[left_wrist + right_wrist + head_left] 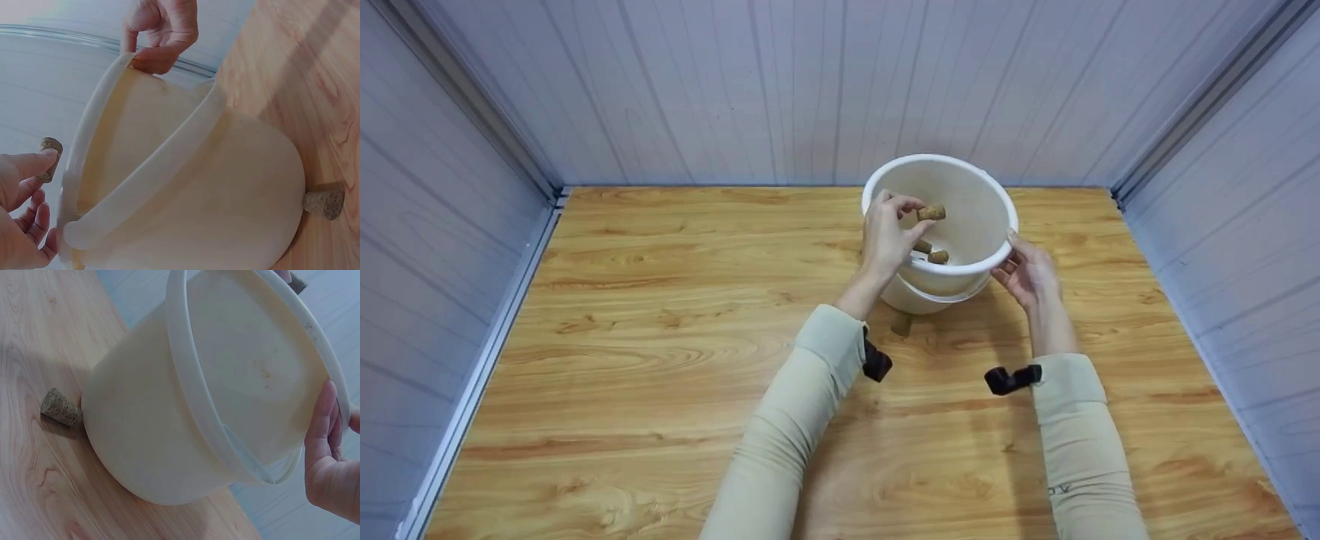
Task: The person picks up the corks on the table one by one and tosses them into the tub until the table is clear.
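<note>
My left hand (888, 234) pinches a cork (931, 213) between thumb and fingers, over the mouth of a white plastic bucket (937, 268). In the left wrist view the pinched cork (50, 160) is apart from the rim. On the bucket's right side my right hand (1033, 279) grips the rim, fingers under it and thumb on top. Inside, at the bottom, lie corks (938, 257), partly hidden by the left hand and the near wall. Another cork (61, 407) stands on the table against the bucket's base.
The bucket stands near the back of a wood-grain table (660, 360). Pale panelled walls (697, 90) close off the back and both sides. A thin white bail handle (937, 298) hangs down the bucket's front. Black wrist cameras (1011, 379) stick out from both sleeves.
</note>
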A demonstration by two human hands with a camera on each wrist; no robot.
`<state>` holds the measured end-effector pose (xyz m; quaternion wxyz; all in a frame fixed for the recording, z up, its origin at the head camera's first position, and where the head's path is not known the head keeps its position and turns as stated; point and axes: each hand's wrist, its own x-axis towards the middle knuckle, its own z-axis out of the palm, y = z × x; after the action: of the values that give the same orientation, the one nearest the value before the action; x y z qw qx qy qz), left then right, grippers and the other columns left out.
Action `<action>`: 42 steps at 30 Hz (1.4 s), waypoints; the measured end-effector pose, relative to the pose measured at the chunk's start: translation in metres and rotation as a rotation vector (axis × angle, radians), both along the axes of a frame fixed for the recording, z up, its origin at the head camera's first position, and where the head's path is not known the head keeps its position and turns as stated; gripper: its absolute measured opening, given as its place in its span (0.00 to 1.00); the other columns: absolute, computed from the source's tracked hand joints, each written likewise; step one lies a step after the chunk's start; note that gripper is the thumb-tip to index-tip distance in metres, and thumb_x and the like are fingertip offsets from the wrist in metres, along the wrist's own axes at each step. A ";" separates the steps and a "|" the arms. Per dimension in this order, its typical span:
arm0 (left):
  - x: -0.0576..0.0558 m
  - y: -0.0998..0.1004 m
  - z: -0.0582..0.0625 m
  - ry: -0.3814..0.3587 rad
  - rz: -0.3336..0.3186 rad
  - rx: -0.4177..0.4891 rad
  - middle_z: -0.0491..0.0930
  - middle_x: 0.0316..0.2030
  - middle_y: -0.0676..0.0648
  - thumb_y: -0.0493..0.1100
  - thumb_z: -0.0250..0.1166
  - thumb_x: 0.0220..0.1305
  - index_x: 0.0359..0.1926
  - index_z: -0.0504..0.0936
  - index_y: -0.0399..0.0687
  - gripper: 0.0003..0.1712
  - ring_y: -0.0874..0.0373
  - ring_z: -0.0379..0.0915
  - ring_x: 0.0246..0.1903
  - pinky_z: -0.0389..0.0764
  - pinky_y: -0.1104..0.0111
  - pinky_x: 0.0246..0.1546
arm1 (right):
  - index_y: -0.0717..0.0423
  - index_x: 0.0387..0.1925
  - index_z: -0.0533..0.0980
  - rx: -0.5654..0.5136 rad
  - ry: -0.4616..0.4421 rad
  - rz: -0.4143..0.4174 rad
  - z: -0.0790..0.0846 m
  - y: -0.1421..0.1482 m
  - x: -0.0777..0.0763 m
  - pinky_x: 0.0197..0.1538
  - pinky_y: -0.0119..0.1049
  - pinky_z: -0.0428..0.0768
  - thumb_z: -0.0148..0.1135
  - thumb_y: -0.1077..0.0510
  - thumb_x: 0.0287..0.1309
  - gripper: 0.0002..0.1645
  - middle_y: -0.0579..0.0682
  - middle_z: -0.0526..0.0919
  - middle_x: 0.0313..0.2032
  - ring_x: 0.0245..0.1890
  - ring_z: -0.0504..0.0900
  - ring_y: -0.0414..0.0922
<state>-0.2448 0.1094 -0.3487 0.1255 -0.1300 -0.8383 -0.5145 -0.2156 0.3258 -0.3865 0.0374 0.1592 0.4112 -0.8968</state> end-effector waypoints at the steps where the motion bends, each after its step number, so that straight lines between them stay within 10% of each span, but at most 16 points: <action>1: -0.001 0.001 -0.001 -0.007 0.001 -0.003 0.72 0.33 0.48 0.41 0.70 0.45 0.35 0.82 0.41 0.14 0.55 0.68 0.35 0.66 0.76 0.37 | 0.62 0.29 0.73 -0.003 -0.003 0.000 0.000 0.000 0.000 0.22 0.34 0.76 0.57 0.60 0.55 0.07 0.53 0.76 0.21 0.18 0.77 0.46; 42: 0.029 -0.022 -0.006 0.128 -0.027 0.162 0.73 0.31 0.46 0.41 0.71 0.44 0.36 0.79 0.38 0.17 0.58 0.67 0.32 0.69 0.70 0.36 | 0.63 0.29 0.73 -0.003 -0.001 0.014 -0.002 -0.003 -0.004 0.22 0.34 0.76 0.53 0.60 0.59 0.08 0.53 0.75 0.21 0.18 0.76 0.46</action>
<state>-0.2158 0.0872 -0.3550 0.1820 -0.1632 -0.7825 -0.5726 -0.2192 0.3227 -0.3883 0.0443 0.1564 0.4107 -0.8971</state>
